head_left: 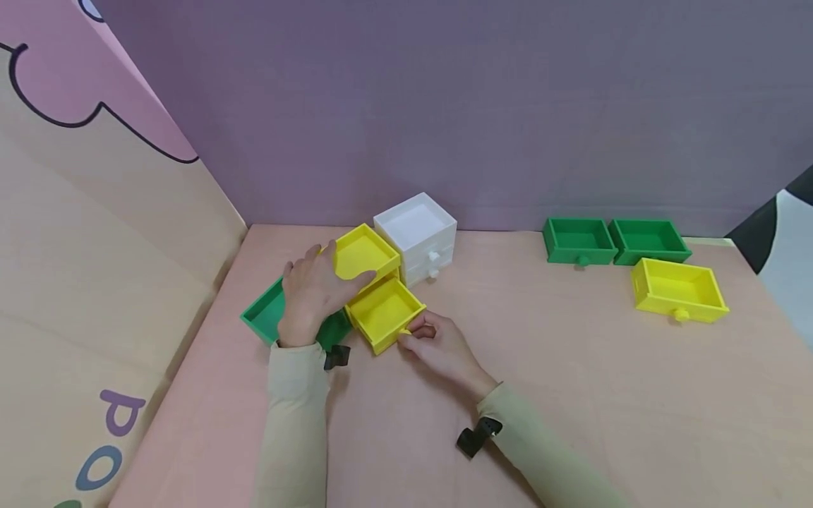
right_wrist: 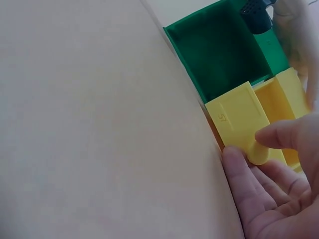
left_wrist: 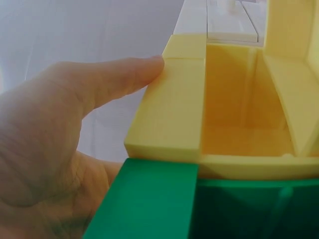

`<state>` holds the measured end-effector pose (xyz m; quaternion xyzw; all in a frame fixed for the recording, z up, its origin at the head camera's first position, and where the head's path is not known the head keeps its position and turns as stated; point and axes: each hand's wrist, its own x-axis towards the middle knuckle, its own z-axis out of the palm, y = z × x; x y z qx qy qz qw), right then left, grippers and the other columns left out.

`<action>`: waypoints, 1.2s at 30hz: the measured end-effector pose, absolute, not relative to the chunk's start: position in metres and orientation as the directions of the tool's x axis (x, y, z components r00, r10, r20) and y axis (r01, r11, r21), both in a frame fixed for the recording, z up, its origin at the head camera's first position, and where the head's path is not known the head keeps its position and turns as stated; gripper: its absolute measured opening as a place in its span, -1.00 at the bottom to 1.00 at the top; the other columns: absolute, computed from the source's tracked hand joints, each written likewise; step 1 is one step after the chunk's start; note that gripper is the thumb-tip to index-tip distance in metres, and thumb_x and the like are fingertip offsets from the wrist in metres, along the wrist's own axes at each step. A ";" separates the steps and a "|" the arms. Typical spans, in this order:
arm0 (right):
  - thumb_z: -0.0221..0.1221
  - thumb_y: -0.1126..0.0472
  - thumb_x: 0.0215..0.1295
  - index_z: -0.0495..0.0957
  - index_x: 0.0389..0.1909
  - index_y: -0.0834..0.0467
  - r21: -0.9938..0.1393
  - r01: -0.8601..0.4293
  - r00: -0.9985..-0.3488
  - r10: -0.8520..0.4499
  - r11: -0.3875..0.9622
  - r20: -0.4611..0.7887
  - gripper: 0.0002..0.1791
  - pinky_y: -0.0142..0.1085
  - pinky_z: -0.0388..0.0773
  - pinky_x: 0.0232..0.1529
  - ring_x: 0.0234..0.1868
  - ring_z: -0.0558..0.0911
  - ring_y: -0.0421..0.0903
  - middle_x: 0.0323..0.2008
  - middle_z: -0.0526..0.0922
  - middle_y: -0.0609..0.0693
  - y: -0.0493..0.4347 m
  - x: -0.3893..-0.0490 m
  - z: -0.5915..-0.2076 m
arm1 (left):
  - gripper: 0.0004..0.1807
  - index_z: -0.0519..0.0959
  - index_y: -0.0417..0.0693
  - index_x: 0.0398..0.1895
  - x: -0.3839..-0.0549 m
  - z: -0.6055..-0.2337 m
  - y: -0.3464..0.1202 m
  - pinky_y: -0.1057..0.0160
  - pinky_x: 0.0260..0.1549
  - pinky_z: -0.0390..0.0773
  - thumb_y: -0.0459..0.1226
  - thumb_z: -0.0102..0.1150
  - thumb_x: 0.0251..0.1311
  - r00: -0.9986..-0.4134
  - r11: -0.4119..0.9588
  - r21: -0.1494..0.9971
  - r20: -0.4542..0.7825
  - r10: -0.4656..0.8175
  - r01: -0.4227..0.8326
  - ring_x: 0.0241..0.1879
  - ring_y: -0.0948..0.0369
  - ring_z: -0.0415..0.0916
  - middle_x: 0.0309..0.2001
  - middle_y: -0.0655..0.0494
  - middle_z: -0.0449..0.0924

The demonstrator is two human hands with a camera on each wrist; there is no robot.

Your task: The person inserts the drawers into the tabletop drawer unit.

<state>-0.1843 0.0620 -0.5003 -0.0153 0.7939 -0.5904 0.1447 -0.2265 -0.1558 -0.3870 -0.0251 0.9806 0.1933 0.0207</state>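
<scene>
- Knob in hand: the right hand (head_left: 441, 349) pinches the round knob (right_wrist: 258, 152) of a yellow drawer (head_left: 382, 315) between thumb and fingers, nearly closed around it, at the near-right side of the yellow cabinet (head_left: 358, 255).
- The drawer lies to the far left of those fingers and sticks out of the cabinet's front. The cabinet sits directly beyond it, so the next push or pull likely turns on keeping the drawer square to that front. How deep its back end reaches inside cannot be told.
- The right hand is nearer the drawer. The left hand (head_left: 312, 291) rests over the cabinet's left part, fingers spread and fairly straight, touching its edge, gripping nothing that shows.
- The drawer's knobbed face points away from the cabinet, toward the near right; its open side faces up.
- Its long axis appears to run along that face, slanting across the cabinet's front, with the shorter sides leading back toward it.
- Flanking the yellow cabinet on the counter (head_left: 521, 381): a green cabinet (head_left: 268, 310) at near left, a white cabinet (head_left: 416, 233) at far right.
</scene>
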 end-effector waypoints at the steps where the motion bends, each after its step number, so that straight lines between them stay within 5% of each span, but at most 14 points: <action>1: 0.37 0.16 0.39 0.65 -0.17 0.12 -0.942 0.144 -0.958 -0.195 0.305 -0.210 -0.86 -0.37 0.59 -0.17 -0.28 0.65 -0.13 -0.27 0.81 0.01 0.062 -0.185 -0.500 | 0.05 0.26 -0.11 0.63 -0.227 -0.387 -0.156 -0.37 0.52 0.18 0.35 0.18 0.26 -0.998 0.923 0.380 -0.050 -0.042 -0.058 0.40 -0.28 0.40 0.54 -0.25 0.36; 15: 0.40 0.11 0.35 0.73 -0.06 0.05 -0.831 -0.013 -0.978 -0.180 0.556 -0.105 -0.79 -0.09 0.72 0.10 -0.04 0.75 -0.08 -0.10 0.81 -0.07 0.071 -0.175 -0.484 | 0.05 0.25 -0.12 0.63 -0.229 -0.390 -0.153 -0.37 0.50 0.20 0.34 0.19 0.26 -0.999 0.922 0.383 -0.041 -0.036 -0.049 0.39 -0.29 0.39 0.53 -0.26 0.36; 36: 0.46 0.16 0.33 0.76 -0.11 0.10 -0.867 -0.052 -0.979 -0.197 0.496 -0.054 -0.82 -0.18 0.76 -0.06 -0.18 0.78 -0.13 -0.19 0.85 -0.03 0.066 -0.181 -0.498 | 0.04 0.24 -0.12 0.64 -0.227 -0.390 -0.154 -0.36 0.52 0.12 0.33 0.16 0.29 -0.999 0.930 0.365 -0.025 -0.033 -0.040 0.42 -0.33 0.37 0.54 -0.27 0.33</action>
